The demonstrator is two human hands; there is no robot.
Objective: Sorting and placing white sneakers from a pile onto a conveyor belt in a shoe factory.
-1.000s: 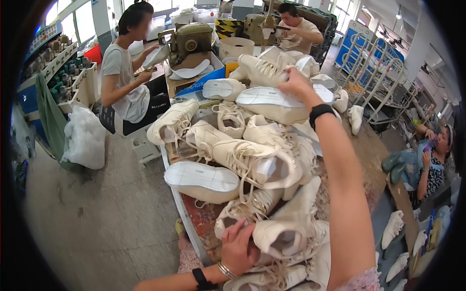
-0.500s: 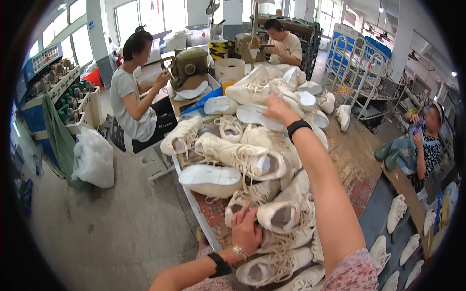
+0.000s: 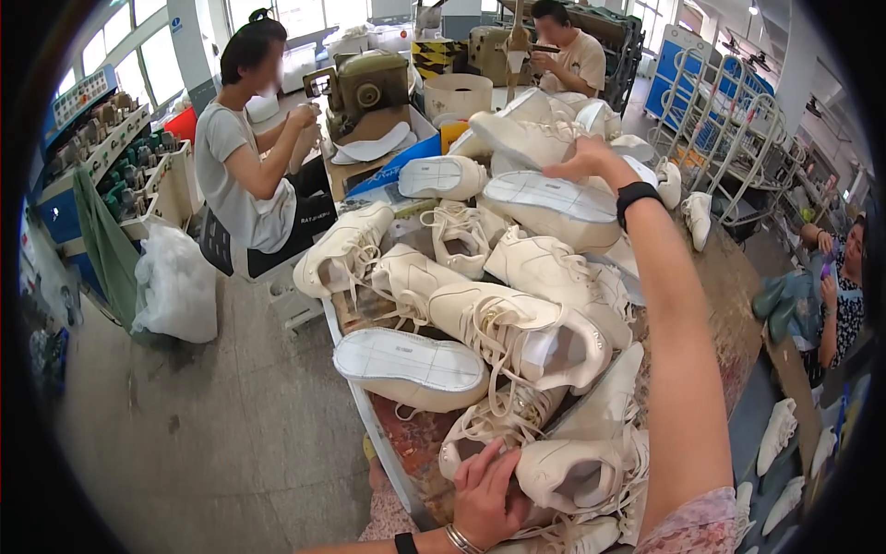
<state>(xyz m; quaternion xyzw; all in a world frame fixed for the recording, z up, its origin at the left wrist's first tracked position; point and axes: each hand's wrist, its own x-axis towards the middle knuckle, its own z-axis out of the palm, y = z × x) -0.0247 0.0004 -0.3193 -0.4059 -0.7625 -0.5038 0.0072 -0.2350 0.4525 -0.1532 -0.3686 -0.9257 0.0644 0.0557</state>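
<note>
Our left hand (image 3: 489,503) rested at the near end of the pile, its fingers (image 3: 472,469) bent and a little apart. They touched the rim of a low cream shoe (image 3: 498,420), just beside a wide-mouthed cream shoe (image 3: 568,471). We could not tell if they gripped. Our right hand (image 3: 591,162) reached to the far end, by a tilted cream shoe (image 3: 521,138). Its thumb stuck out, but the other fingers were partly hidden, so we could not tell if they held it. Under that hand, a sole-up shoe (image 3: 554,203) showed its white bottom.

The surface (image 3: 738,300) was brown and worn, with red patches and a pale edge. The shoe pile hid much of it, and our right forearm (image 3: 678,342) crossed in front. Another upside-down shoe (image 3: 411,365) lay by the left edge.

Past the pile stood a round tub (image 3: 457,95) and a green machine (image 3: 369,81). A seated person (image 3: 231,152) was on the left, near a puffy white bag (image 3: 175,286) on the grey floor (image 3: 231,443). A second person (image 3: 580,63) was at the back. Metal racks (image 3: 715,129) stood on the right.
</note>
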